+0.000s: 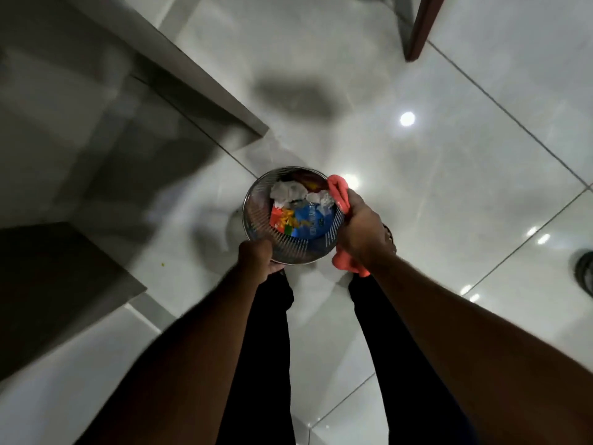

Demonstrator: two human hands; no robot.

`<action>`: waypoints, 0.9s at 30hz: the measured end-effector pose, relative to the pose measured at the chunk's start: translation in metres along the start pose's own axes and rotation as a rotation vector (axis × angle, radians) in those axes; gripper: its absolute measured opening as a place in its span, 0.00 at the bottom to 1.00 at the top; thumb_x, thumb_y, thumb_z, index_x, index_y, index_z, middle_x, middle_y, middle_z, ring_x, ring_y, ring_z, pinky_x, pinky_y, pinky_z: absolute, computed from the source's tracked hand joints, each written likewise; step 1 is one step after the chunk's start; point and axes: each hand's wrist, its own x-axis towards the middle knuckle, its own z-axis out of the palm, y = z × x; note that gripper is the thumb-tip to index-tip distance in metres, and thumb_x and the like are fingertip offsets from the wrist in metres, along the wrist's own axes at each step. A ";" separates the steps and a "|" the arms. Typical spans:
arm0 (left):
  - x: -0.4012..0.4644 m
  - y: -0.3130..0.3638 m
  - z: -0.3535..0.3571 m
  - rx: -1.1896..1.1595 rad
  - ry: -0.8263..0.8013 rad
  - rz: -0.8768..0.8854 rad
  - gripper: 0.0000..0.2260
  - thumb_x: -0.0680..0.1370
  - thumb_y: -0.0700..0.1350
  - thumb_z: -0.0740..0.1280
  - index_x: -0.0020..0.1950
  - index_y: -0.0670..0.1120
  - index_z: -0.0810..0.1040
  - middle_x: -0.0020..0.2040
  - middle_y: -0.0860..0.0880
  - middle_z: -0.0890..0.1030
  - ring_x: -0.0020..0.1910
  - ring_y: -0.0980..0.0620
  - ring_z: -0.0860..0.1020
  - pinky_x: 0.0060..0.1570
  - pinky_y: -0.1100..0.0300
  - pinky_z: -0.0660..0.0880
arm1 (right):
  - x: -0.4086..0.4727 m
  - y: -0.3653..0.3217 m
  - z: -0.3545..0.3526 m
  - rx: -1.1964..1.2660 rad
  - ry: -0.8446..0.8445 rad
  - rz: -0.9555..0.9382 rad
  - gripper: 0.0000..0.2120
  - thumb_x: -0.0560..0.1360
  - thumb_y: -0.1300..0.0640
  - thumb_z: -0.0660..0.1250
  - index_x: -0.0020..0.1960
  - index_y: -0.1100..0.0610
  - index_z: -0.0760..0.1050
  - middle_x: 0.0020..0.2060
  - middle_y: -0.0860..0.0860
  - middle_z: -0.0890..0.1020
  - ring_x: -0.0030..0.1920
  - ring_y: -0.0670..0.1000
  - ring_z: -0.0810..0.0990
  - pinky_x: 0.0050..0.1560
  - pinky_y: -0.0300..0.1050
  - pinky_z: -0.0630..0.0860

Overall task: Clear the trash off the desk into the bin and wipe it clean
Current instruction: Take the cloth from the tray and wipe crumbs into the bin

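Glossy white floor tiles (pixel 449 194) filled most of the head view, crossed by dark grout lines and dotted with bright reflections of ceiling lights. At ten o'clock a grey desk (pixel 96 101) ran in from the upper left, its corner ending just short of the centre, and a darker slab of furniture (pixel 54 284) sat lower at eight to nine o'clock. A brown wooden leg (pixel 423 27) stood at one o'clock near the top edge, and a dark, blurred object (pixel 584 271), too cut off to identify, sat at three o'clock on the right border.

Two bare forearms reached in from six o'clock over legs in black trousers (pixel 260 364). Between the hands, near the centre, was a round metal mesh bin (pixel 256 216), seen from above. Inside it lay crumpled white paper (pixel 288 191), a blue snack packet (pixel 311 223), an orange-red wrapper (pixel 280 220) and something dark red (pixel 313 181) toward the far rim.

At seven o'clock on the bin, the left hand (pixel 256 255) was closed around the near rim. At three to four o'clock, the right hand (pixel 362 229) clasped the rim together with a coral-pink cloth (pixel 340 194), which bunched above the knuckles and hung out below the wrist. Whether the bin touched the floor could not be told.
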 end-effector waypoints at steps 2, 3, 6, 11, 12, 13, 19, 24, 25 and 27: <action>-0.006 -0.001 -0.001 0.042 -0.048 0.107 0.14 0.78 0.36 0.63 0.64 0.37 0.76 0.56 0.35 0.83 0.47 0.36 0.85 0.30 0.53 0.82 | 0.000 0.000 -0.005 0.081 0.016 0.050 0.31 0.71 0.61 0.67 0.72 0.46 0.67 0.58 0.52 0.83 0.54 0.56 0.81 0.55 0.49 0.79; -0.016 0.000 0.000 0.068 -0.057 0.167 0.13 0.77 0.36 0.62 0.61 0.36 0.78 0.51 0.35 0.84 0.40 0.37 0.86 0.28 0.55 0.81 | -0.002 -0.003 -0.013 0.141 0.034 0.066 0.30 0.70 0.58 0.68 0.71 0.45 0.68 0.56 0.49 0.83 0.51 0.52 0.81 0.52 0.44 0.78; -0.063 0.010 -0.003 0.095 -0.086 0.219 0.13 0.78 0.40 0.60 0.54 0.33 0.79 0.37 0.35 0.84 0.27 0.40 0.84 0.23 0.57 0.80 | -0.017 -0.019 -0.052 0.180 0.065 0.043 0.26 0.68 0.49 0.69 0.66 0.42 0.72 0.51 0.41 0.83 0.48 0.45 0.80 0.47 0.34 0.71; -0.193 0.025 -0.052 0.002 -0.115 0.232 0.13 0.77 0.39 0.61 0.56 0.35 0.79 0.48 0.31 0.84 0.36 0.37 0.85 0.30 0.52 0.83 | -0.098 -0.079 -0.132 0.060 0.115 -0.053 0.24 0.71 0.53 0.69 0.64 0.39 0.72 0.52 0.44 0.85 0.52 0.51 0.82 0.49 0.43 0.74; -0.225 0.026 -0.066 -0.037 -0.129 0.237 0.13 0.76 0.38 0.62 0.57 0.39 0.80 0.50 0.33 0.84 0.39 0.37 0.85 0.32 0.49 0.83 | -0.121 -0.096 -0.148 0.042 0.124 -0.091 0.24 0.71 0.53 0.69 0.64 0.39 0.72 0.52 0.45 0.85 0.52 0.52 0.82 0.50 0.44 0.75; -0.256 0.026 -0.080 -0.076 -0.162 0.250 0.14 0.75 0.38 0.62 0.59 0.43 0.80 0.51 0.36 0.85 0.41 0.38 0.86 0.34 0.49 0.83 | -0.145 -0.113 -0.163 0.035 0.135 -0.126 0.24 0.71 0.53 0.69 0.65 0.39 0.72 0.53 0.46 0.85 0.53 0.53 0.82 0.52 0.45 0.77; -0.374 0.029 -0.153 -0.275 -0.288 0.220 0.11 0.79 0.42 0.61 0.57 0.43 0.80 0.48 0.40 0.87 0.37 0.42 0.87 0.32 0.52 0.84 | -0.246 -0.218 -0.222 0.002 0.153 -0.285 0.26 0.69 0.58 0.68 0.64 0.39 0.73 0.49 0.47 0.86 0.47 0.53 0.84 0.50 0.47 0.79; -0.404 0.034 -0.197 -0.355 -0.338 0.176 0.09 0.80 0.36 0.56 0.50 0.34 0.76 0.40 0.34 0.84 0.28 0.39 0.83 0.20 0.58 0.79 | -0.279 -0.292 -0.235 -0.037 0.117 -0.374 0.21 0.69 0.63 0.68 0.58 0.45 0.78 0.49 0.48 0.86 0.45 0.52 0.81 0.48 0.46 0.78; -0.406 0.035 -0.200 -0.375 -0.341 0.179 0.10 0.80 0.37 0.57 0.51 0.34 0.76 0.39 0.33 0.84 0.27 0.39 0.83 0.19 0.58 0.79 | -0.281 -0.306 -0.236 -0.040 0.144 -0.383 0.19 0.70 0.62 0.68 0.57 0.46 0.78 0.47 0.48 0.86 0.43 0.52 0.80 0.46 0.46 0.78; -0.405 0.037 -0.209 -0.425 -0.344 0.178 0.10 0.80 0.37 0.57 0.54 0.34 0.75 0.38 0.33 0.84 0.27 0.39 0.83 0.19 0.57 0.79 | -0.284 -0.342 -0.233 -0.059 0.232 -0.414 0.19 0.70 0.63 0.67 0.57 0.47 0.77 0.42 0.49 0.85 0.41 0.53 0.81 0.44 0.47 0.78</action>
